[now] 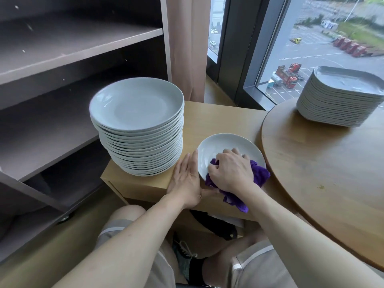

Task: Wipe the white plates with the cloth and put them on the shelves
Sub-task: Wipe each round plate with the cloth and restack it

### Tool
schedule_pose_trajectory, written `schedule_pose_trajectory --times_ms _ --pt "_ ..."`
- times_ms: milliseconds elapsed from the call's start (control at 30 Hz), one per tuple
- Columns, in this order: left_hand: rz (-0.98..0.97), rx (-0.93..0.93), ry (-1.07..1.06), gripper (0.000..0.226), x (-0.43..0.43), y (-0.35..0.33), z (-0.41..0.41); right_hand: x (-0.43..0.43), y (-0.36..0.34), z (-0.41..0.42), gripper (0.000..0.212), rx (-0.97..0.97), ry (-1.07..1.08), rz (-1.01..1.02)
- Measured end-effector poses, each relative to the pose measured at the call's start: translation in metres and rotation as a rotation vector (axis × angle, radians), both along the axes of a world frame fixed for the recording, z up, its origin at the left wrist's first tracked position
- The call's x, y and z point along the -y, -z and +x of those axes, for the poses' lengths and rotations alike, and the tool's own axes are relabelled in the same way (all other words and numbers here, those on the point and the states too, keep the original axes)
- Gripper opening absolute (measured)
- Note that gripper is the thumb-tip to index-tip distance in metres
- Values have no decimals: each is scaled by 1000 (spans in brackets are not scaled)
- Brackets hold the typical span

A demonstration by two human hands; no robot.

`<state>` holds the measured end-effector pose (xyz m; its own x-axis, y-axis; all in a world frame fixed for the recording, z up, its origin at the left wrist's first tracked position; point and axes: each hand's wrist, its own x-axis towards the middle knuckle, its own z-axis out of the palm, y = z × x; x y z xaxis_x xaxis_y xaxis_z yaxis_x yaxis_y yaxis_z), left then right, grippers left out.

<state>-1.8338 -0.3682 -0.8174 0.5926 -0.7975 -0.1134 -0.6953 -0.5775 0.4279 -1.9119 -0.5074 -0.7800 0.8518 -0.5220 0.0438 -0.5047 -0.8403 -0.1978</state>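
Observation:
A single white plate (224, 143) lies on a low wooden cabinet (218, 115). My right hand (230, 169) presses a bunched purple cloth (259, 173) onto the plate's inside. My left hand (187, 177) holds the plate's left rim, fingers flat along the edge and thumb under its near side. A tall stack of round white plates (137, 125) stands just left of the plate on the same cabinet. The grey-brown shelves (68, 44) to the left hold nothing.
A stack of squarish white plates (338, 98) sits at the far side of a round wooden table (324, 163) on the right. Large windows (311, 38) are behind. My knees and a shoe show below the cabinet.

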Motion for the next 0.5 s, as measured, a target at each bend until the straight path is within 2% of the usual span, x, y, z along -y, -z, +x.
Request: schedule_pose_trajectory --times_ms 300,500 --pt "-7 77 55 127 -1 3 0 -7 7 32 36 172 -53 90" --pt "2 111 16 134 2 11 1 3 15 56 30 262 2 66"
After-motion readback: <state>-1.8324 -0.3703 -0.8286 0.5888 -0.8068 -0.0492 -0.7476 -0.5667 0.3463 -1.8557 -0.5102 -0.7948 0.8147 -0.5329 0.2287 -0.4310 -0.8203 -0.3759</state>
